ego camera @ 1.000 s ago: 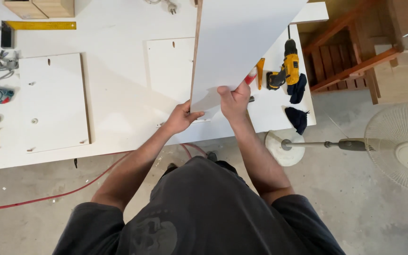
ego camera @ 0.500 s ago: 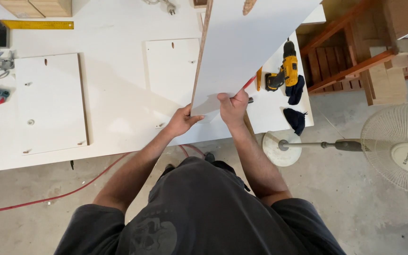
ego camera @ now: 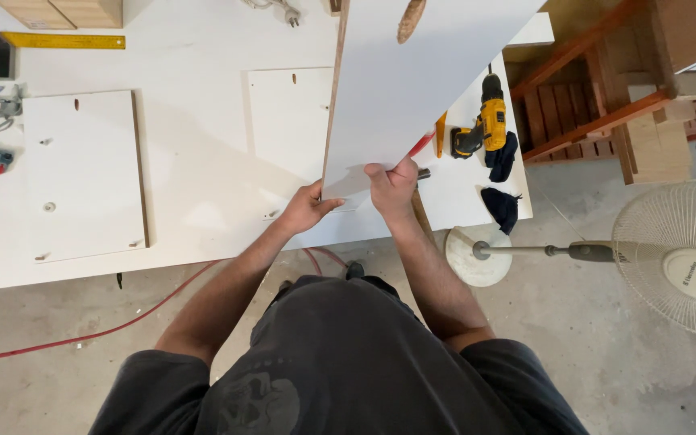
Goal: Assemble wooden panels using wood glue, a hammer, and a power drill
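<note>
Both hands hold a white panel (ego camera: 420, 89) raised above the bench (ego camera: 195, 177).
Left hand (ego camera: 306, 208) and right hand (ego camera: 394, 185) have fingers closed on its near edge; a drill (ego camera: 483, 129), dark gloves (ego camera: 501, 208) and flat panels (ego camera: 82, 173) lie below, a fan (ego camera: 678, 262) stands right.

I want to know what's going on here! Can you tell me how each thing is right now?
White board: tilted up off the table, held at its near corner.
Left hand: fingers on the board's lower edge.
Right hand: gripping the board's corner.
Yellow drill: lying on the table, untouched.
Flat panel: lying flat.
Fan: tipped over on the floor.
</note>
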